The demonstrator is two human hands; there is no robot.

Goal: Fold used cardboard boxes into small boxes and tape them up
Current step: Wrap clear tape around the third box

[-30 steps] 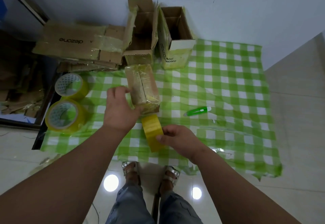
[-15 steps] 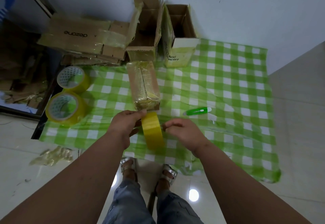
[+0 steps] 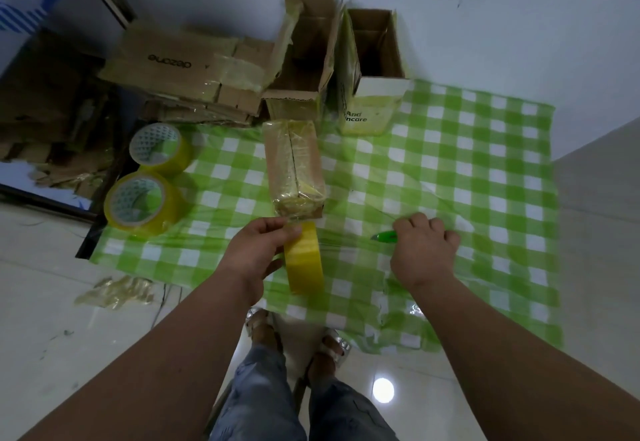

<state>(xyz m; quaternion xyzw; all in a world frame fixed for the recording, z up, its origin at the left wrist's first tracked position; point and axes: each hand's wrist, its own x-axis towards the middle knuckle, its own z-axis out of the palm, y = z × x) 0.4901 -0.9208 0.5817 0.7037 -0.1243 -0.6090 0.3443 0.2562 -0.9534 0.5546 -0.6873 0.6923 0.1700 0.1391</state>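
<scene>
So we're standing over the green-and-white checked cloth (image 3: 450, 149) spread on the tiled floor, arms out in front of us. Our left hand (image 3: 258, 255) has the yellow tape roll (image 3: 304, 262) standing on edge near the front of the cloth, fingers curled over the top of it, thumb and fingertips pinching right where the tape runs up to the small taped-up box (image 3: 294, 167). That box lies flat in the middle of the cloth, long side pointing away from us, wrapped in shiny yellowish tape, and its near end sits just above the roll, pretty much touching it.

Our right hand (image 3: 424, 250) is off to the right, knuckles up, fingers curled down onto the green utility knife (image 3: 384, 235). Only the knife's tip pokes out on the left of the hand, so we can't really tell if the fingers have closed round it or are just resting on top.

At the far edge, against the white wall, two open cardboard boxes stand side by side: a brown one (image 3: 304, 59) and one with a white printed front (image 3: 374, 70). Left of those there's a pile of flattened cardboard (image 3: 180, 73). Two more rolls of yellow tape (image 3: 157, 144) (image 3: 140, 203) lie flat at the left edge of the cloth, one behind the other, just touching. A crumpled wad of used tape (image 3: 116, 291) sits on the tiles to the left of our arm.
</scene>
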